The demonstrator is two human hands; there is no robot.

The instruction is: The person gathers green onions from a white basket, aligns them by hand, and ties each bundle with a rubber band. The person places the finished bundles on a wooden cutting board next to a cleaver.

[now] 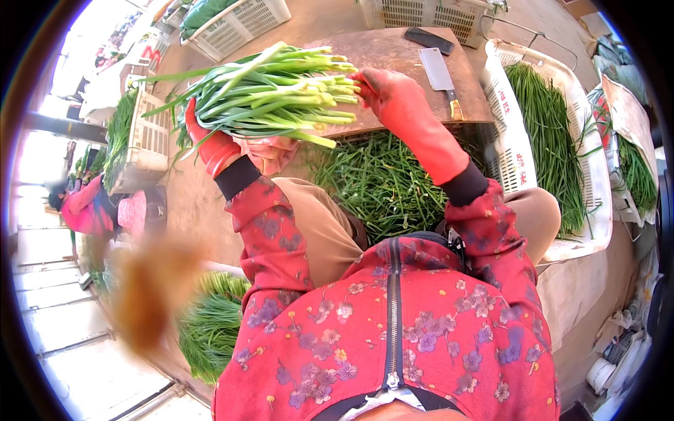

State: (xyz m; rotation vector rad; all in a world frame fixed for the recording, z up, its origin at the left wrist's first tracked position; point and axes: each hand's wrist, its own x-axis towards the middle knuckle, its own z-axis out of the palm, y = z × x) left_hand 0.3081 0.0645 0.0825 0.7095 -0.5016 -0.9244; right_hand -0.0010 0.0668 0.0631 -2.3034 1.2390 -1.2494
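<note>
A thick bunch of garlic chives (274, 94) lies across my left hand (208, 139), in a red rubber glove, which grips it from below on the leafy side. The pale stem ends point right. At those ends are the bent fingertips of my right hand (389, 97), gloved the same way; whether they pinch a stem is hidden. Below the hands, between my knees, spreads a heap of loose green leaves and trimmings (389, 184). A wooden board (368, 47) is just beyond the bunch. On it rests a cleaver (437, 68), its handle towards me.
A dark phone (429, 40) lies at the board's far edge. White plastic crates stand around: one of chives (547, 147) at right, another (139, 131) at left. More chives (213, 326) lie by my left side. Another person (84, 208) is at far left.
</note>
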